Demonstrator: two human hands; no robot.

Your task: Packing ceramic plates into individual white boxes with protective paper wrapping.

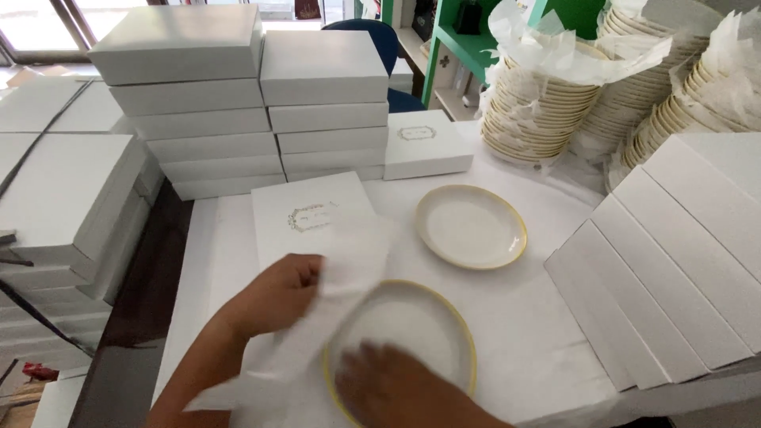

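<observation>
My left hand [279, 293] grips a sheet of white tissue paper [349, 265] and holds it over the left side of a white plate with a gold rim [412, 317]. My right hand [396, 388] lies flat on the near part of that plate; it is blurred. A second gold-rimmed white plate [472, 226] sits bare on the table to the upper right. A flat white box with a gold emblem on its lid [305, 210] lies just beyond my left hand, partly under the paper.
Tall stacks of white boxes [238, 103] stand at the back left, more at the far left [63, 198]. Leaning white boxes [682, 254] fill the right. Stacks of gold-rimmed plates with tissue [547, 103] stand at the back right. A single emblem box [424, 143] lies beside them.
</observation>
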